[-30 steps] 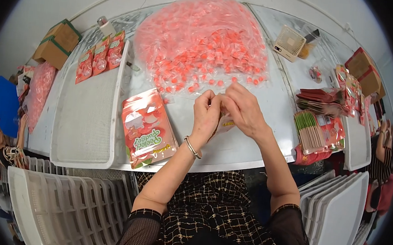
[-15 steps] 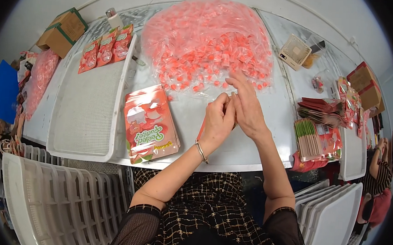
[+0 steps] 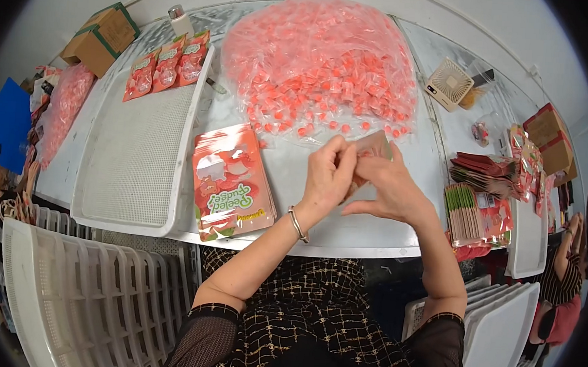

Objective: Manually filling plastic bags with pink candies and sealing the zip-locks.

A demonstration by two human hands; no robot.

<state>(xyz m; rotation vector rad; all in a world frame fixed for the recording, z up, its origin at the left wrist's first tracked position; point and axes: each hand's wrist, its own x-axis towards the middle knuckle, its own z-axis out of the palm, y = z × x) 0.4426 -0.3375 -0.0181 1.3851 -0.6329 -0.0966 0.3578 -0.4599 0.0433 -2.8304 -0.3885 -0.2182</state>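
The table [image 3: 345,228] is a long pale surface, and most of its far half is taken up by a great heap of small pink-and-orange wrapped candies [image 3: 323,63] lying on and under clear plastic sheeting. Everything else sits around that heap. To its left lies a white perforated tray [image 3: 131,165], with three filled red pouches [image 3: 165,69] lined up along its far end. Just this side of the heap, toward the left, a stack of flat printed red pouches [image 3: 229,179] waits on the table.

Right at the near edge of the heap, both hands meet over a small clear pouch [image 3: 371,155]. The left hand [image 3: 328,176], a bangle at its wrist, pinches one side of it, and the right hand [image 3: 389,187] pinches the other, so each grip is closed on the pouch. It looks to me like the pouch is being worked at its mouth, held or pressed between the fingertips; I cannot tell whether it is filled.

The next move, I would judge, calls for steady fingertip control to keep the thin film from slipping.

To the right of the heap sit a small white fan [image 3: 450,82] and bundles of sachets [image 3: 474,196]. Nothing lies between the hands and the heap, though the loose sheeting crowds close.
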